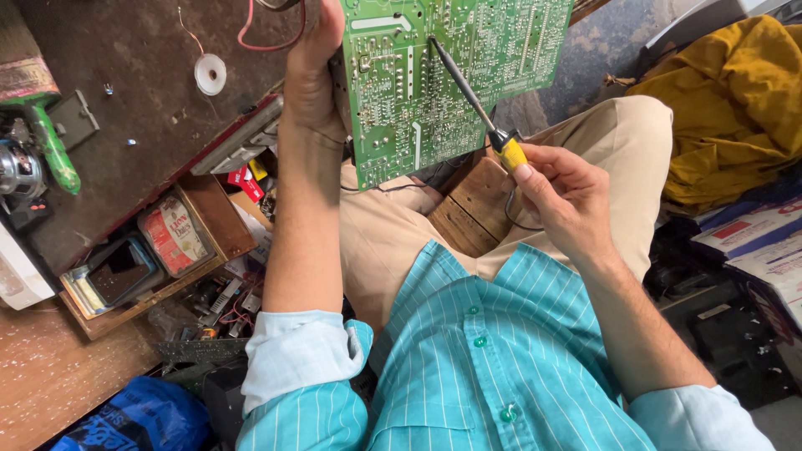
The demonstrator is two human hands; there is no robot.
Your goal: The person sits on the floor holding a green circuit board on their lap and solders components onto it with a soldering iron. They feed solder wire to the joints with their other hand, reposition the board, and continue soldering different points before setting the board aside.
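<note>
One green circuit board (451, 75) is at the top middle of the frame. The left hand (313, 71) grips its left edge. The right hand (564, 196) pinches one yellow-handled soldering iron (476, 104), its tip touching the board.

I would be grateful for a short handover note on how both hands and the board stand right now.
Left hand: grips the left edge of the green circuit board, held up over the lap, solder side facing the camera.
Right hand: holds the yellow-handled soldering iron, tip touching the board's upper middle.
Done: which joints are finished cannot be told.
Left: the joint under the tip is in hand.
</note>
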